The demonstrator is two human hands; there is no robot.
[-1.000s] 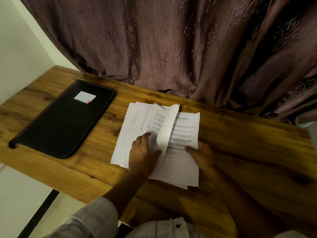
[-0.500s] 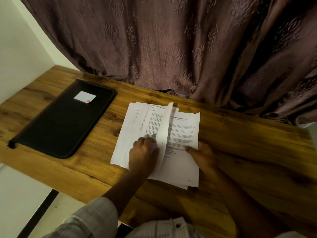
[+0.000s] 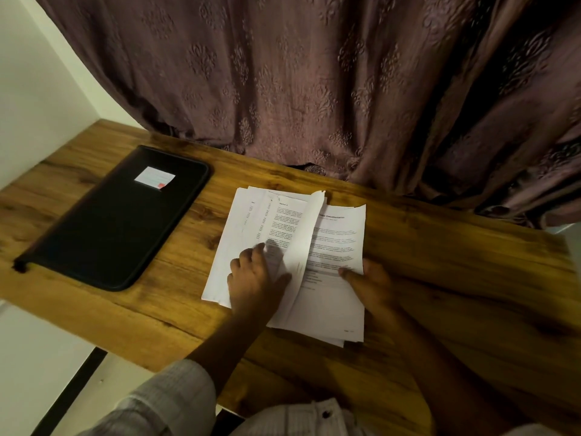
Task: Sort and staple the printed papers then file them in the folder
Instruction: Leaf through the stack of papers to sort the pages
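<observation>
Currently sorting: left hand [image 3: 254, 278] pinches one half-turned sheet [image 3: 306, 234] of the papers [image 3: 339, 247]. Right hand [image 3: 374, 284] thumbs down the stack just right of that pinch; its fingers are hidden, so its grip cannot be told. Judgement: lift single sheets only, with the thumb pinning corners square; closed folder [image 3: 119, 215] lies well left of the pinch.

White printed papers [image 3: 333, 247], a black folder [image 3: 110, 225], a brown wood-grain desk [image 3: 456, 278], a mauve floral-embossed curtain [image 3: 314, 89].
</observation>
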